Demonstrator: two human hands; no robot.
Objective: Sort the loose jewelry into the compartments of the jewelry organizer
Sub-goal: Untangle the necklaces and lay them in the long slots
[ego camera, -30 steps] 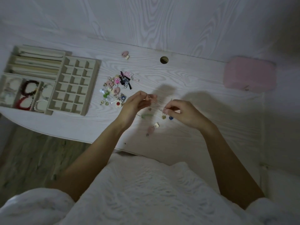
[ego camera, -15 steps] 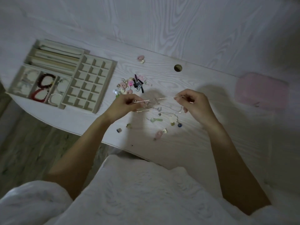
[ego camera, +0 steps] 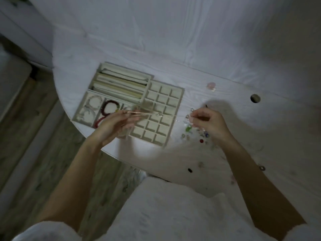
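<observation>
My left hand [ego camera: 114, 126] has its fingers curled in, pinching one end of a thin chain [ego camera: 151, 114]. My right hand [ego camera: 206, 121] pinches the other end between thumb and bent fingers, so the chain runs nearly straight between them, in the air above the organizer [ego camera: 180, 94].

The organizer is a pale, cloth-lined tray on the counter [ego camera: 225, 54], and I take it as my landmark. Its right part is a grid of small square cells; those I can see hold nothing. Its far left part has long narrow slots with thin strands lying along them. Its near left part has wider bays: pale bead bracelets [ego camera: 92, 105] in one, dark red bracelets [ego camera: 108, 108] in the next.

Just right of the organizer, under my right hand, lies a heap of small loose pieces [ego camera: 194, 134], green, red and blue among them, blurred. Further right, a round hole [ego camera: 255, 98] pierces the pale wood-grain counter.
</observation>
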